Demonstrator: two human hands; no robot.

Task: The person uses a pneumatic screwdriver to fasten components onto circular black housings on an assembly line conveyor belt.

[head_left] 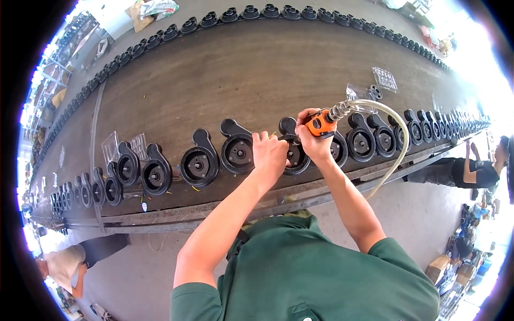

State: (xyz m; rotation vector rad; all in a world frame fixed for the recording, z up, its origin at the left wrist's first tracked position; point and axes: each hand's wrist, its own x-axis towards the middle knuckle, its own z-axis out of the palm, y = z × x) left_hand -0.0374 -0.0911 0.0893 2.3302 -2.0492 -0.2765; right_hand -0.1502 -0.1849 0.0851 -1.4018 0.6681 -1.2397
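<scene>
Clock read from the left hand.

Left hand [270, 155]: fingers bent and close together, at the nine o'clock side of a black housing [296, 161]; whether they pinch anything, we cannot tell.

Right hand [315, 138]: closed round an orange tool [320, 124], which we enter at two o'clock.

Housing, one: on the table [214, 75], between the hands and partly covered by them; round cup toward six o'clock, small lobe toward twelve.

Hose, one [405, 128], pale: joined to the tool by a metal fitting [339, 111], arching toward three o'clock, then curving down to four.

Near row [361, 143], similar black housings: we trace it toward nine and three o'clock.

Far row [250, 12], black parts: along twelve o'clock.

Clear trays: we note two at nine o'clock, another [385, 79] at two, near a black wheel [376, 92].
</scene>
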